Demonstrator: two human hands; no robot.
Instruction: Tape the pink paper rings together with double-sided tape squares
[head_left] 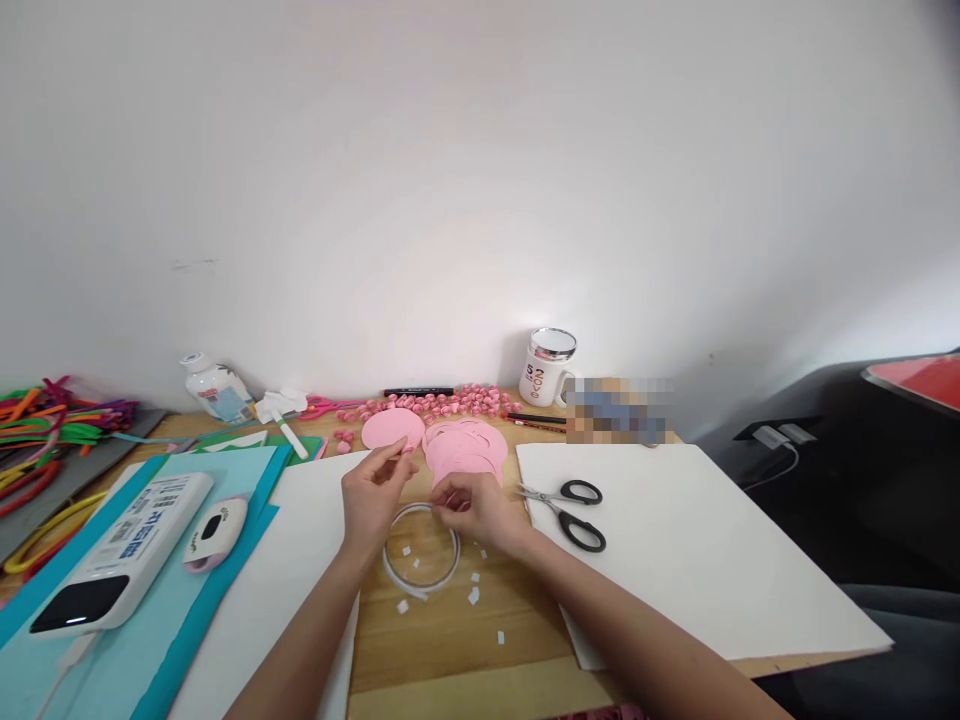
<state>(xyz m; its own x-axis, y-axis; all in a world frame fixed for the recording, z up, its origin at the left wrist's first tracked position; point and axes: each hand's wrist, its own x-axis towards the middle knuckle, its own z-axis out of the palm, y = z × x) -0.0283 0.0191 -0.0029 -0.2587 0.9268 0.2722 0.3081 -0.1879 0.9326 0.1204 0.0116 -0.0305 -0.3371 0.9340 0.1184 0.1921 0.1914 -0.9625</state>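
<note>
From my feed, both hands work just above a thin white ring lying flat on the bench, near the stack of pink discs. The left hand has its fingers pinched together at the discs' near edge. The right hand pinches too, on something too small to name. I judge the work partway, since white scraps already litter the wood and scissors lie idle to the right. The hands hide the ring's far edge.

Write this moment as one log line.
left hand: near pink paper circles | right hand: over white ring | scissors: on white board, untouched
</note>
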